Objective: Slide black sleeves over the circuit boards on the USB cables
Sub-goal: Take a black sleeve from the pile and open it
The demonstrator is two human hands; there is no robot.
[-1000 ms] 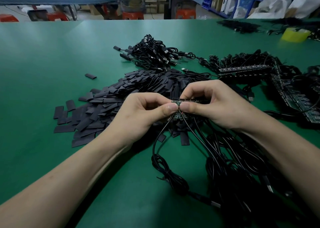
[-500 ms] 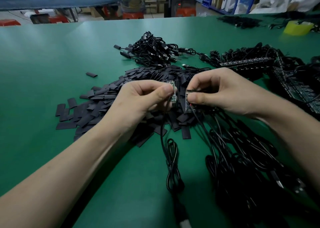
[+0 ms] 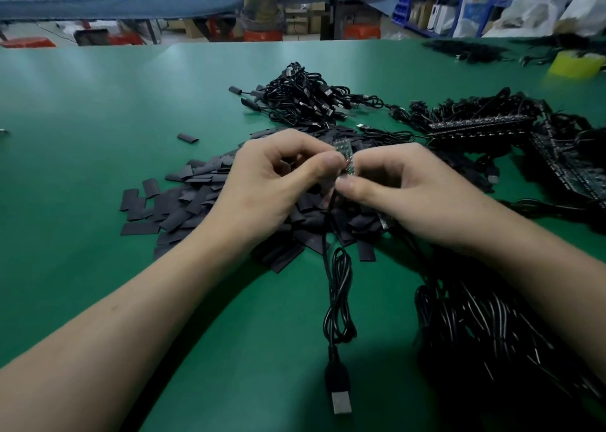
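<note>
Head | fingers (image 3: 328, 162) of left hand (image 3: 272, 185), right hand (image 3: 413, 198) pinch green circuit board (image 3: 346, 154) | black cable (image 3: 339, 287) hanging

A small green circuit board (image 3: 345, 156), bare and nearly upright, is held above a sprawling heap of flat black rectangular sleeves (image 3: 196, 202) (one stray sleeve (image 3: 188, 138) lies apart to the left). Its thin black USB cable (image 3: 337, 300) hangs down in a loose loop, its silver plug (image 3: 341, 402) lying flat at the near end.
</note>
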